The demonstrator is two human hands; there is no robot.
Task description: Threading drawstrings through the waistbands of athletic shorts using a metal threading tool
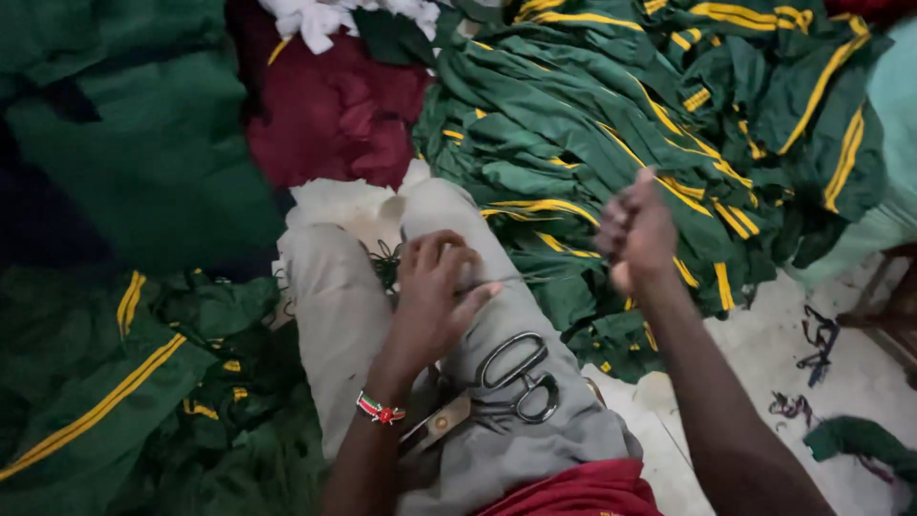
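thread (535, 279) taut sideways between left hand (435, 296), right hand (635, 229)

Person wearing light grey trousers (344, 306), cloth creasing over both legs running from near edge toward far middle. Red shirt hem (583, 492) showing at near edge, lying over trouser waist. Both forearms bare, no sleeves showing. Left hand (435, 296) carrying beaded wristband (380, 412) at wrist, red with white and dark bands. Right hand (635, 229) wearing nothing, no ring or watch showing.
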